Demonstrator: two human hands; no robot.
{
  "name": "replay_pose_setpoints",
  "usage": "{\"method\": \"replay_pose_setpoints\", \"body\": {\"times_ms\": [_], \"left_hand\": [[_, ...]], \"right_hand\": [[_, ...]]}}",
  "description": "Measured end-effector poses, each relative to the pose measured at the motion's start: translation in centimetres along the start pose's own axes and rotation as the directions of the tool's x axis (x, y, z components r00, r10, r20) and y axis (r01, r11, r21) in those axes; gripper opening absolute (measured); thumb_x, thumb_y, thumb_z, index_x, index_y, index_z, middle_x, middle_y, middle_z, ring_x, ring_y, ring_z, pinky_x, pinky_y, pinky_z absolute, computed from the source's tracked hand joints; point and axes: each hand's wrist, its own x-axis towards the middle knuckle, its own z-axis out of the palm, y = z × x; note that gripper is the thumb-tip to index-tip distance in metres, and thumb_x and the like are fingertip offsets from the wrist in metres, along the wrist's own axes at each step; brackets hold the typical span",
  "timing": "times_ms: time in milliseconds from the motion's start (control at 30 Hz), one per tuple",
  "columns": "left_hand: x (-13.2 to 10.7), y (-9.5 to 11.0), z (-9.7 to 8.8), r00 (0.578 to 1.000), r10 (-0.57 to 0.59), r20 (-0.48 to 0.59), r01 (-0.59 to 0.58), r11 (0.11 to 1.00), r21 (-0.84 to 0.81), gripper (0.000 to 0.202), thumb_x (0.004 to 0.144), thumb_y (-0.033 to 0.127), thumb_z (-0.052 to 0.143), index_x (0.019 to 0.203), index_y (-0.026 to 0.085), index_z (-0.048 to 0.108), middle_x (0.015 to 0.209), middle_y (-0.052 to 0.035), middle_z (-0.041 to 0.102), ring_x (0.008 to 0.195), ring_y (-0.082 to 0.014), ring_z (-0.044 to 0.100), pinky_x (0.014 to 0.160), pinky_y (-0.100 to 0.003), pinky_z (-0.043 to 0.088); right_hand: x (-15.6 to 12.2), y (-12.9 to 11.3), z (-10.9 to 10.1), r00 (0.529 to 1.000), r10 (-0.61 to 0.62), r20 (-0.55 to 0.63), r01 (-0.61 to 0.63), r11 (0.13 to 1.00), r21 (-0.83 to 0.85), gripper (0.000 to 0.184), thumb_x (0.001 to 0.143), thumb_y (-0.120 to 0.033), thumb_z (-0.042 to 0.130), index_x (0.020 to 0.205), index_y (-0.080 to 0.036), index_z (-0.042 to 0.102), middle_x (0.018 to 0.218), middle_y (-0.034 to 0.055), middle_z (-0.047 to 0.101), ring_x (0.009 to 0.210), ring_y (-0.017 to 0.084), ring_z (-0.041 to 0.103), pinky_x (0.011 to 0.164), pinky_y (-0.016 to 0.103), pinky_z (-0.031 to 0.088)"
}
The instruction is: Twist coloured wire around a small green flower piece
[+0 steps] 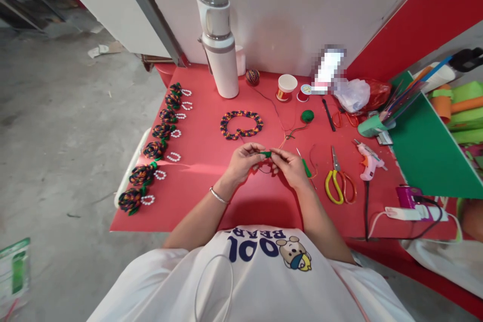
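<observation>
Near the front middle of the red table, my left hand (243, 163) and my right hand (290, 167) pinch a small green yarn piece (267, 154) between their fingertips. Fingers cover part of it, and its exact shape is too small to tell. Thin yarn strands run from around my fingers toward the back. Just beyond lies a ring-shaped multicoloured crocheted strip (223, 126). A green-handled crochet hook (306, 167) rests right of my right hand. Farther back are a green yarn ball (307, 116) and a multicoloured yarn ball (252, 77).
Several crocheted roses (154, 150) with white bead loops (174, 157) line the left edge. A tall white flask (222, 65) and a paper cup (287, 87) stand behind. To the right lie scissors (335, 181), a corded pink glue gun (369, 160) and a power strip (407, 213).
</observation>
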Motion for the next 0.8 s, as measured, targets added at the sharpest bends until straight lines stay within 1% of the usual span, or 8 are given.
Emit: {"method": "replay_pose_setpoints", "body": {"times_ms": [67, 233, 300, 400, 533, 667, 733, 800], "left_hand": [[0.0, 0.1, 0.0, 0.999, -0.01, 0.03, 0.01, 1.0, 0.004, 0.04, 0.056, 0.025, 0.094, 0.085, 0.014, 0.069, 0.066, -0.0001, 0.069, 0.042, -0.0078, 0.053, 0.036, -0.019, 0.04], [0.0, 0.2, 0.0, 0.999, -0.034, 0.002, 0.034, 0.999, -0.038, 0.046, 0.057, 0.03, 0.095, 0.093, 0.015, 0.07, 0.067, 0.0016, 0.067, 0.04, -0.0068, 0.05, 0.036, -0.02, 0.037], [-0.2, 0.1, 0.1, 0.992, -0.115, 0.042, 0.118, 0.991, -0.064, 0.045, 0.064, 0.04, 0.093, 0.093, 0.015, 0.069, 0.062, 0.0027, 0.062, 0.039, -0.0064, 0.046, 0.035, -0.02, 0.034], [-0.4, -0.1, 0.2, 0.966, -0.225, 0.129, 0.235, 0.97, -0.066, 0.045, 0.071, 0.053, 0.087, 0.077, 0.014, 0.065, 0.055, 0.0036, 0.053, 0.039, -0.0058, 0.043, 0.036, -0.02, 0.03], [-0.3, -0.6, 0.3, 0.986, -0.163, 0.033, 0.164, 0.985, -0.057, 0.041, 0.064, 0.043, 0.093, 0.074, 0.014, 0.065, 0.058, 0.0023, 0.058, 0.043, -0.0067, 0.05, 0.04, -0.02, 0.033], [0.0, -0.4, 0.3, 0.991, -0.1, -0.088, 0.092, 0.991, -0.098, 0.043, 0.063, 0.043, 0.093, 0.077, 0.015, 0.063, 0.064, 0.0012, 0.064, 0.043, -0.0074, 0.052, 0.039, -0.02, 0.037], [0.1, 0.0, 0.2, 0.99, -0.074, -0.121, 0.062, 0.993, -0.1, 0.044, 0.064, 0.045, 0.092, 0.077, 0.016, 0.062, 0.06, 0.0032, 0.062, 0.038, -0.0063, 0.046, 0.035, -0.02, 0.032], [0.1, 0.4, 0.2, 0.99, -0.049, -0.131, 0.033, 0.992, -0.119, 0.044, 0.064, 0.045, 0.092, 0.077, 0.017, 0.06, 0.055, 0.0049, 0.058, 0.036, -0.0061, 0.042, 0.033, -0.019, 0.028]], "right_hand": [[-0.1, -0.1, 0.1, 0.998, 0.022, 0.051, -0.022, 1.0, -0.007, 0.053, 0.074, -0.052, 0.085, 0.116, -0.02, 0.077, 0.069, -0.0039, 0.069, 0.05, 0.01, 0.058, 0.047, 0.026, 0.054], [-0.2, -0.4, 0.4, 0.997, -0.002, 0.073, 0.005, 0.999, -0.041, 0.033, 0.076, -0.049, 0.084, 0.084, -0.018, 0.075, 0.062, -0.0036, 0.065, 0.048, 0.01, 0.057, 0.046, 0.024, 0.05], [-0.3, -0.3, 0.7, 0.999, -0.014, 0.038, 0.014, 1.0, 0.001, 0.033, 0.075, -0.049, 0.085, 0.081, -0.019, 0.072, 0.06, -0.0039, 0.064, 0.047, 0.01, 0.055, 0.046, 0.024, 0.048], [-0.2, -0.1, 1.0, 1.0, -0.002, 0.025, 0.001, 0.998, 0.07, 0.035, 0.072, -0.05, 0.086, 0.081, -0.019, 0.072, 0.058, -0.0044, 0.062, 0.045, 0.01, 0.053, 0.044, 0.024, 0.047], [-0.3, 0.1, 1.2, 0.999, 0.015, 0.031, -0.016, 0.999, 0.051, 0.035, 0.073, -0.049, 0.086, 0.087, -0.018, 0.078, 0.062, -0.0021, 0.067, 0.049, 0.011, 0.058, 0.047, 0.025, 0.051], [-0.5, 0.3, 1.6, 0.998, 0.029, 0.053, -0.032, 0.999, 0.043, 0.05, 0.075, -0.053, 0.083, 0.114, -0.021, 0.079, 0.083, 0.0029, 0.077, 0.066, 0.016, 0.071, 0.058, 0.029, 0.061], [-0.7, 0.3, 1.7, 1.0, 0.02, 0.017, -0.021, 0.999, 0.046, 0.054, 0.076, -0.053, 0.083, 0.12, -0.022, 0.077, 0.082, 0.0023, 0.078, 0.064, 0.015, 0.071, 0.056, 0.028, 0.061], [-0.7, 0.3, 1.7, 0.998, 0.001, -0.061, 0.003, 0.998, 0.063, 0.05, 0.075, -0.051, 0.084, 0.116, -0.022, 0.078, 0.078, 0.0018, 0.077, 0.057, 0.014, 0.068, 0.049, 0.026, 0.058]]}}
